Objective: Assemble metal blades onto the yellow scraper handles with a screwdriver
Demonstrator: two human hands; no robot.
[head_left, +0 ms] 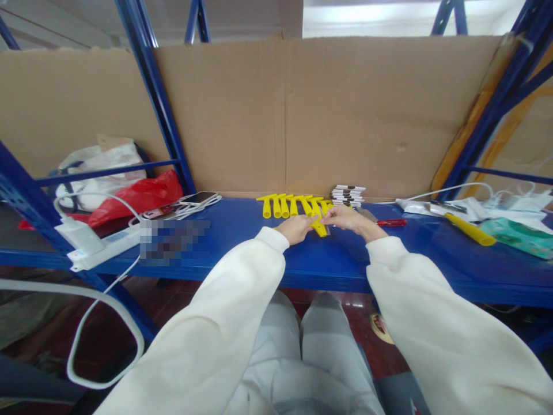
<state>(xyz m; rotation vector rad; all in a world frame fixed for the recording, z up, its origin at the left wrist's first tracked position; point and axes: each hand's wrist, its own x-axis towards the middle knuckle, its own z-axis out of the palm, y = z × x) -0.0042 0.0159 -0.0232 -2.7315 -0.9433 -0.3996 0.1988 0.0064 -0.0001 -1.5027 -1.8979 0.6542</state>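
My left hand [297,229] is closed on a yellow T-shaped plastic tool [320,229], tilted above the blue shelf top [259,253]. The fingers of my right hand [348,219] are pinched together against that same tool; whatever lies between the fingertips is too small and hidden to name. Just behind my hands, several like yellow T-shaped tools [276,206] lie side by side in a row, handles toward me. A stack of small white packs with dark marks [348,195] stands behind my right hand. To its right lies a red-handled tool [391,222].
A cardboard wall [345,115] closes off the back, between blue posts [162,98]. On the left are a power strip [110,245], a phone [200,199], cables and a red bag [138,196]. Rightward lie a yellow handle [470,229] and a green packet [518,235].
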